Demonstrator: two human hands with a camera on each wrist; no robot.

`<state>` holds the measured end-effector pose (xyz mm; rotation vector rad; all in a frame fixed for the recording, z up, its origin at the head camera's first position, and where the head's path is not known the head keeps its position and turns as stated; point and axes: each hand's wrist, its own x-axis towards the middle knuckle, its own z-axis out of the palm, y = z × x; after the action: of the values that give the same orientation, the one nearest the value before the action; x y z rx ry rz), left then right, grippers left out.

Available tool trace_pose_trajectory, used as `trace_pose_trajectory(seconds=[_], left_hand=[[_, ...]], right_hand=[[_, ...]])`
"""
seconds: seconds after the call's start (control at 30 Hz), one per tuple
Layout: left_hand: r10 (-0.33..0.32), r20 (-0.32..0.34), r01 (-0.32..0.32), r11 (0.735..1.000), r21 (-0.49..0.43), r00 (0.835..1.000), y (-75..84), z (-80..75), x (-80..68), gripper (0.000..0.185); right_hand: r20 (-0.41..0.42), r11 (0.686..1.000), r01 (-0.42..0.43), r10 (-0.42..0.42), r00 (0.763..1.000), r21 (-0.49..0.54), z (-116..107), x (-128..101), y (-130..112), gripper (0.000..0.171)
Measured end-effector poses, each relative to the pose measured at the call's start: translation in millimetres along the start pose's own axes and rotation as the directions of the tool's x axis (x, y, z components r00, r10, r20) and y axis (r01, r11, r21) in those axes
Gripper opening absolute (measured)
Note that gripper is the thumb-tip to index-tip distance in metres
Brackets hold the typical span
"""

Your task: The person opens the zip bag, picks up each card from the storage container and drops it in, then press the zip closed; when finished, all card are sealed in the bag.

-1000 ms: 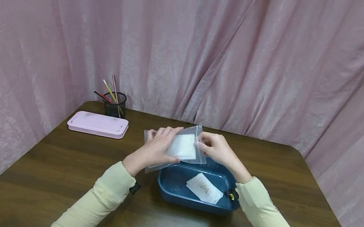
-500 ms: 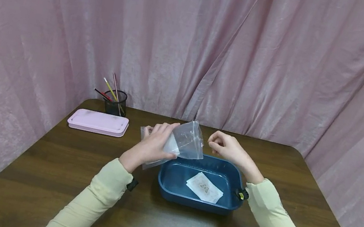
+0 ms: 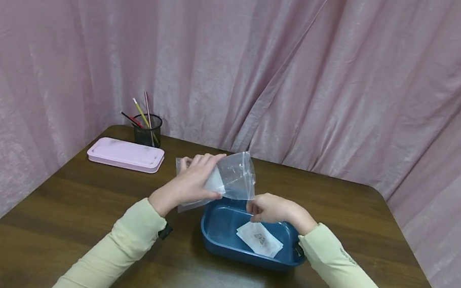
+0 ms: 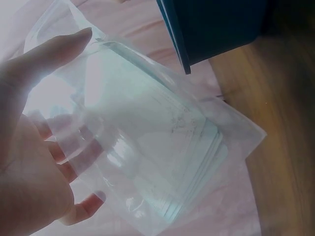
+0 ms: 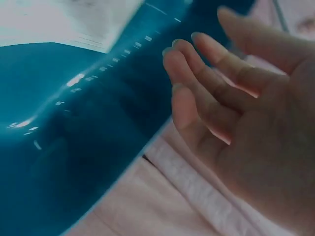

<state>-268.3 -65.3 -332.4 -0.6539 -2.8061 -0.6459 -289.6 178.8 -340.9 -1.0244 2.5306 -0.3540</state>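
Note:
My left hand holds a clear zip bag tilted at the left end of a blue tray. Inside the bag, seen in the left wrist view, is a stack of thin white sheets, with the thumb on one side and fingers behind. Over the tray's back part hovers my right hand, near the bag's mouth. Its fingers are loosely bent and hold nothing in the right wrist view. On the tray floor lie white sheets with a small brown print on top.
A pink pencil case lies at the table's back left. Behind it stands a black mesh cup with pencils. Pink curtains hang along the back and sides of the wooden table.
My right hand has left the bag, drawn right, then lowered over the tray. The bag's stack now sits further left, under my left hand, which has shifted slightly left.

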Motion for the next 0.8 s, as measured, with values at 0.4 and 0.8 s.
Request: trace_pose_trajectory(seconds=[0.4,0.8], left_hand=[[-0.001,0.023,0.001,1.000,0.002,1.000,0.1,1.3,1.9,0.094],[-0.014,0.024,0.015,1.000,-0.011,1.000,-2.2,3.7,3.1,0.095]], right_hand=[[0.214,0.960,-0.084,0.144,0.966,-0.268,27,19,0,0.065],[0.196,0.906,-0.041,0.136,0.971,-0.422,35,27,-4,0.072]])
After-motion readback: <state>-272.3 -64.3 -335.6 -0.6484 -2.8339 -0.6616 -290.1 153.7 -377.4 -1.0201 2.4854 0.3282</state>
